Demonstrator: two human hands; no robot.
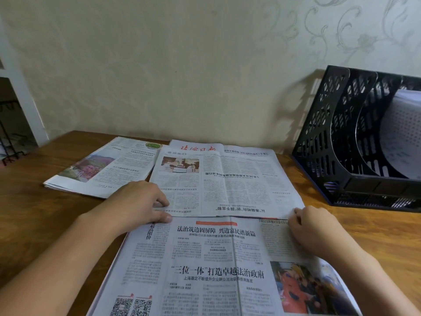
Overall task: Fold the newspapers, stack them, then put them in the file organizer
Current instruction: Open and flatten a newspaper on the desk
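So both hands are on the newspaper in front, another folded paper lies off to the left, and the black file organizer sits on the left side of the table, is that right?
Not quite. The head view shows the black file organizer on the right side of the table, against the wall. The rest holds: the left hand and right hand are on the newspaper in front, and the folded paper lies to the left.

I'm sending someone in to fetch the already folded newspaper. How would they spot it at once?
Start at the black file organizer on the wooden table's right side, then look to the far left by the wall. The folded newspaper lies there as a compact stack. Unlike the open newspaper beside it, no hand touches it, and it shows a pink blossom photo.
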